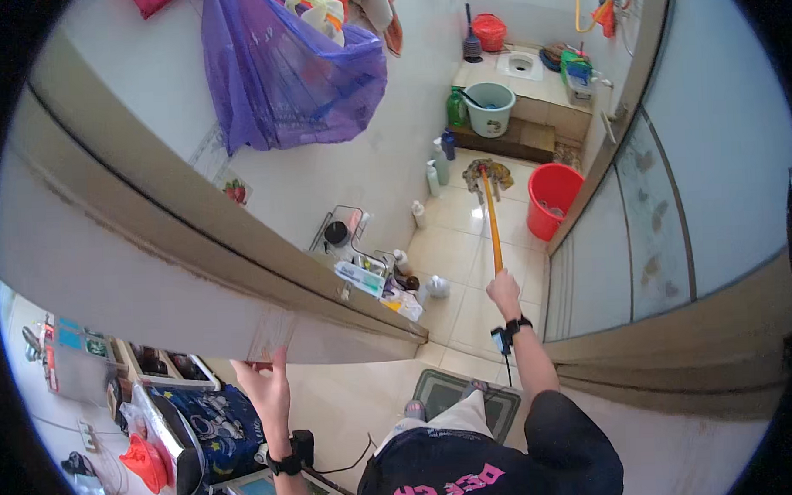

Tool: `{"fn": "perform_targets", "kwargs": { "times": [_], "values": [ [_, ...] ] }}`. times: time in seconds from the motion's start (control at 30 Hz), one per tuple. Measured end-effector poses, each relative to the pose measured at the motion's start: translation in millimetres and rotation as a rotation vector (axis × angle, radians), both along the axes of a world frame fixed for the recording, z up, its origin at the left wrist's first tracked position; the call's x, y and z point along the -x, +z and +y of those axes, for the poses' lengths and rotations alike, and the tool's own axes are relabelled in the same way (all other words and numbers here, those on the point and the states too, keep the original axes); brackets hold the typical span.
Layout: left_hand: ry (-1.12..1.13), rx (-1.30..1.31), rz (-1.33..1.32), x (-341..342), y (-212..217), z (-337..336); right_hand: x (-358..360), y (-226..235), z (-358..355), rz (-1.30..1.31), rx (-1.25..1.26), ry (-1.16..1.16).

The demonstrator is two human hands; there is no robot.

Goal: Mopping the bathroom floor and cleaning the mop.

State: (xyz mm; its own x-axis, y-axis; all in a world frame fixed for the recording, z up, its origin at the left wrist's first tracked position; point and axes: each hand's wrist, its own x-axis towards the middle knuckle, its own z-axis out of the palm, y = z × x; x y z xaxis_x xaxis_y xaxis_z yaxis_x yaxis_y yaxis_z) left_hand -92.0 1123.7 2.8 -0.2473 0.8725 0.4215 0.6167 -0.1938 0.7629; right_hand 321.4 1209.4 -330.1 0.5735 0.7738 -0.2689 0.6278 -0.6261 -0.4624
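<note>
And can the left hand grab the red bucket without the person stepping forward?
Probably not: the left hand is back by the white wall, while the red bucket stands farther forward and right, beyond the right hand gripping the mop.

Bright; glare on floor [455,237]; bowed edges

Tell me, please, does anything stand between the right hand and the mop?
Nothing visible does: the right hand is closed around the mop. The red bucket stands to the right, apart from the mop.
</note>
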Motion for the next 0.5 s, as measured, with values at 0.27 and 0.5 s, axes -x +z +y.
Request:
{"fn": "perform_targets", "kwargs": {
  "times": [0.27,0.5],
  "values": [
    [0.054,0.072,-0.079,-1,-3,0,-43,36,164,-0.027,-0.023,-0.036],
    [0.030,0.123,-0.084,-2,3,-3,-29,20,173,0.113,-0.057,-0.151]
  ]
}}
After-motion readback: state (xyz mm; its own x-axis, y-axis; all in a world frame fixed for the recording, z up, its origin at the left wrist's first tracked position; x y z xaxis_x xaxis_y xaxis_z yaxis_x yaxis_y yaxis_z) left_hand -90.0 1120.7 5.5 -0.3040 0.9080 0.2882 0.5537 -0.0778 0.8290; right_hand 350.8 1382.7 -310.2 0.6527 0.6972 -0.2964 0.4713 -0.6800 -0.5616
